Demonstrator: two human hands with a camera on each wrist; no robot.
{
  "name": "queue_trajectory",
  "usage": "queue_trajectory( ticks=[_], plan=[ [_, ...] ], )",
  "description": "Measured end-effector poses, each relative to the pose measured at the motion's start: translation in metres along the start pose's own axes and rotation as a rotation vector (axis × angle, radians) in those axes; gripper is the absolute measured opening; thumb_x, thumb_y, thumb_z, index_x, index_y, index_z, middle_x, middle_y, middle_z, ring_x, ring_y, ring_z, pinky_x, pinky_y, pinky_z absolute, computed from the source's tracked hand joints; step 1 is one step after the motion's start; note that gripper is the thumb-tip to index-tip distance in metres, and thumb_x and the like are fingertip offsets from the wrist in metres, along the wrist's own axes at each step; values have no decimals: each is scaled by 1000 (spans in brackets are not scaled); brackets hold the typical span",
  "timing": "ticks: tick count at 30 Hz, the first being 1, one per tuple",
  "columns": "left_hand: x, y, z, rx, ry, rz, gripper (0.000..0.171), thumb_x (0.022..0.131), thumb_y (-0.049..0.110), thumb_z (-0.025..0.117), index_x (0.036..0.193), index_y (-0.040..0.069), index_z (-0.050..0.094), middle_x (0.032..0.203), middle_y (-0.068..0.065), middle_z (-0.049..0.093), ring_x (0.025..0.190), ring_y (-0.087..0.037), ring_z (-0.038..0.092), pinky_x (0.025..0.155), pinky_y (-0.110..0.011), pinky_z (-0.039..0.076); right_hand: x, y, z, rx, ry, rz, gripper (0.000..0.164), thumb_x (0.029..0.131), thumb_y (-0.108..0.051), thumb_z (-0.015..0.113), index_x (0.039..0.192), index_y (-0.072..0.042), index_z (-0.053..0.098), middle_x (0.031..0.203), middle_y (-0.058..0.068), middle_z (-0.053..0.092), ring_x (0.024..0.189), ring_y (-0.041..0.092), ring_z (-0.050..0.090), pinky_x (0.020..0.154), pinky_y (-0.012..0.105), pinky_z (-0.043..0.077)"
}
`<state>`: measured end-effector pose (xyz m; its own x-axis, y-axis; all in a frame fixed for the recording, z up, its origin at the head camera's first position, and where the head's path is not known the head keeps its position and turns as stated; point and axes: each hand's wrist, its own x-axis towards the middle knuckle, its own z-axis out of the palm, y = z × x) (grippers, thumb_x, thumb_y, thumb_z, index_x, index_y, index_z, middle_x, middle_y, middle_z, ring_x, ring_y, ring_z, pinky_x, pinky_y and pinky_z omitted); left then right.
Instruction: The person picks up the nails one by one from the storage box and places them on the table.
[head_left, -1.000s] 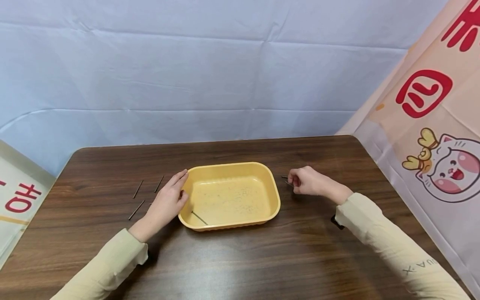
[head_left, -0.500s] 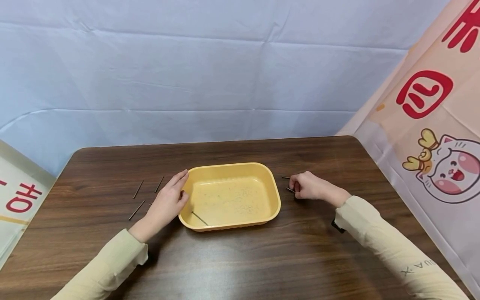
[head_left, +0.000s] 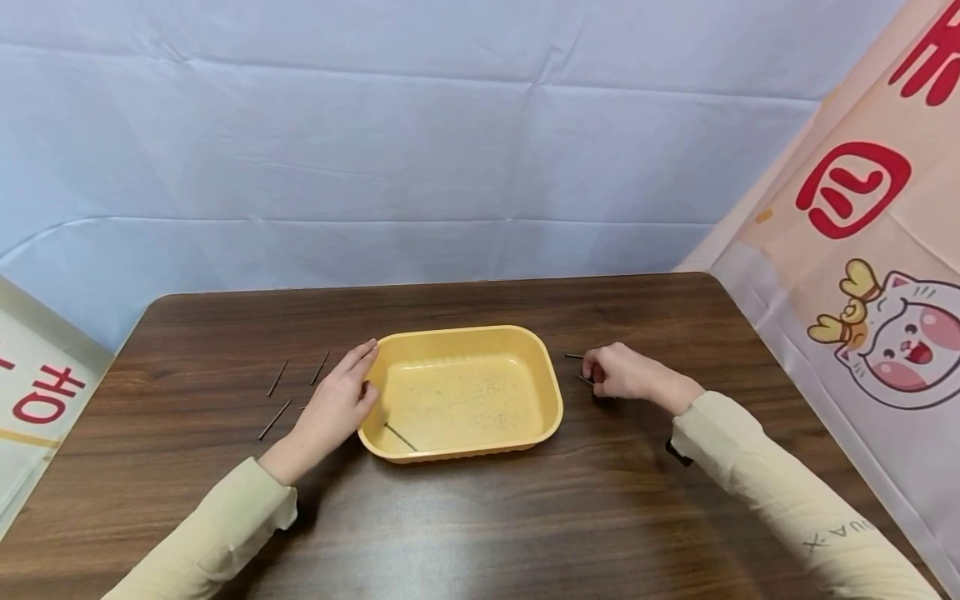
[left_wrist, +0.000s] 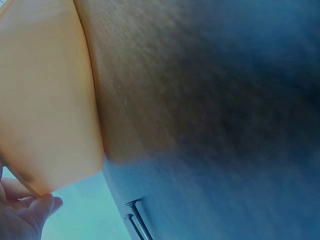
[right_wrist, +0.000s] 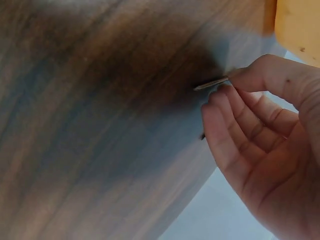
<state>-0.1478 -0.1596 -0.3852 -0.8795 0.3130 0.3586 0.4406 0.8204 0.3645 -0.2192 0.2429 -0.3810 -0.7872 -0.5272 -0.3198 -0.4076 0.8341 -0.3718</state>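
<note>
A yellow plastic tray (head_left: 465, 333) sits mid-table with one nail (head_left: 401, 437) lying in its front left part. My left hand (head_left: 337, 400) holds the tray's left rim; in the left wrist view its fingertips (left_wrist: 47, 202) are at a corner of the rim. Right of the tray, my right hand (head_left: 622, 372) pinches a nail (right_wrist: 210, 84) between thumb and fingertips, its pointed end sticking out. Another nail (head_left: 573, 356) lies just behind, partly hidden by that hand.
Left of the tray several loose nails lie on the dark wooden table (head_left: 480, 525), among them one nail (head_left: 277, 378) and another nail (head_left: 274, 420). Behind the table hangs a pale cloth (head_left: 375, 167). A printed banner (head_left: 862, 275) hangs at the right.
My right hand has shifted slightly toward me with the nail and then stays almost still. The left hand and the tray have not visibly moved.
</note>
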Motion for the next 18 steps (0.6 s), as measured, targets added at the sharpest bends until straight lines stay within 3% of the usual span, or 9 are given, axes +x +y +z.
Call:
queue_trajectory(
  ticks=[10,18],
  plan=[
    [0,0,0,-5,4,-1,48,77,-3,54,124,-12,48,132,-20,45,114,-30,50,76,-36,45,-1,-10,-15,-55,-9,-38,16,78,-2,61,95,-4,60,79,0,57,70,12,54,61,29,45],
    [0,-1,1,0,9,2,48,77,-3,54,124,-12,48,131,-21,46,114,-30,50,76,-37,46,-3,-25,-28,-120,42,-105,17,75,-2,61,93,-4,62,76,-1,57,69,11,53,61,28,45]
  ],
)
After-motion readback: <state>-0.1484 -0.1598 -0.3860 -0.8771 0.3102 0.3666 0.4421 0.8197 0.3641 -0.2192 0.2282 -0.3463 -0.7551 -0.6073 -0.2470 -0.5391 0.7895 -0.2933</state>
